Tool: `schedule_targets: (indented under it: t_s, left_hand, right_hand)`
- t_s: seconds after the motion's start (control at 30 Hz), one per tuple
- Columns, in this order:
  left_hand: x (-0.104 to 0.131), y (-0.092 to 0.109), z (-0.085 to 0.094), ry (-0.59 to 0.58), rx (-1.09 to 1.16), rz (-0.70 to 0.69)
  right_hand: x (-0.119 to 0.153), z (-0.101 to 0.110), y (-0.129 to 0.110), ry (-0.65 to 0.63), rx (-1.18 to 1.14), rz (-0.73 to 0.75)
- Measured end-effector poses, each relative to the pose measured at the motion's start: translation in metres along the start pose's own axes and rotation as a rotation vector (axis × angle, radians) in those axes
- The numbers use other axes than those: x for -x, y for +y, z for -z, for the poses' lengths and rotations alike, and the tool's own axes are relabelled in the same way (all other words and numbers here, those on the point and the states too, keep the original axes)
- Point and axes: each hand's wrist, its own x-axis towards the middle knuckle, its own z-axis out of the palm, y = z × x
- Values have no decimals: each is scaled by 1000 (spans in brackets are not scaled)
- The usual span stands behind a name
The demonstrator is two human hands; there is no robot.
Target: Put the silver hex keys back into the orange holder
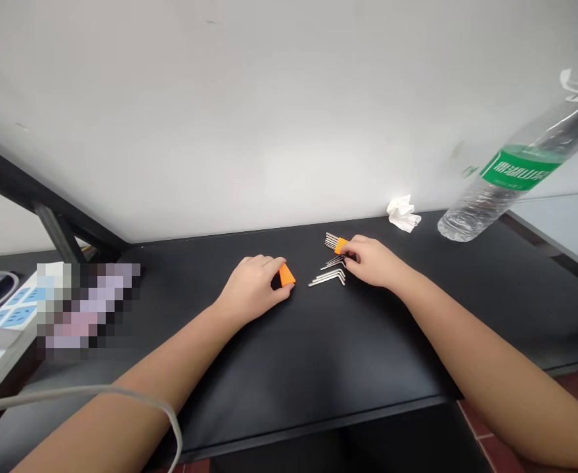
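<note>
On the black table, my left hand [253,289] pinches an orange block [286,275] between thumb and fingers. To its right, my right hand [370,261] has its fingers closed at an orange holder [341,246], from which several thin metal rods [331,240] stick out to the left. Several loose L-shaped hex keys [328,277] lie on the table between my hands, some beside the fingertips of my right hand.
A crumpled tissue [404,213] and a large plastic bottle with a green label [520,167] stand by the wall at the right. At the left are a power strip [20,305], a blurred item [92,305] and a white cable [116,390] crossing near my left forearm.
</note>
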Motion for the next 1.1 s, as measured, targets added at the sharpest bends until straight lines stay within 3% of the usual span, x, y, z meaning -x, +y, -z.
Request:
schedule_targets:
  t_s: [0.3,0.57,0.83,1.1]
  left_hand:
    - [-1,0,0,-25,-6,0]
    - [0,1,2,-31,-6,-1]
    - [-1,1,1,-38,-5,-1]
    - [-1,0,2,-68,-7,23]
  right_hand:
    - [1,-1,-4,-27,-26,48]
    - [-2,3,6,-14,5,45]
    - [0,5,-6,-49,-45,143]
    - [-4,3,10,-22,-73,91]
